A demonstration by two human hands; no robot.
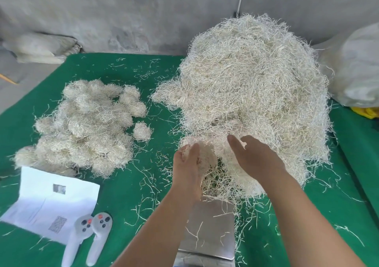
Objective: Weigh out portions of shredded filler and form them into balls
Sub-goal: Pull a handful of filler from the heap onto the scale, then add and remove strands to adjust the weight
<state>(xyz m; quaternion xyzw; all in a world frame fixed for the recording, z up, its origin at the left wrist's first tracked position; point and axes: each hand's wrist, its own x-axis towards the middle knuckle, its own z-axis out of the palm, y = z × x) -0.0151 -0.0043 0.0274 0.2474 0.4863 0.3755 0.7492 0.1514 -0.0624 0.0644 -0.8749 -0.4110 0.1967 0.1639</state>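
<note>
A big heap of pale shredded filler (254, 86) rises on the right of the green table (127, 184). At its near edge both my hands enclose a clump of filler (213, 151). My left hand (189, 168) cups it from the left, and my right hand (258, 155) lies over it from the right with fingers reaching into the strands. Just below the hands stands a metal scale (211, 225) with a few loose strands on its plate. Several finished filler balls (82, 123) are piled at the left.
A white paper sheet (49, 201) and two white handheld controllers (90, 238) lie at the near left. A translucent plastic bag (356, 65) sits at the far right by something yellow (367, 112). A grey wall stands behind. Loose strands litter the cloth.
</note>
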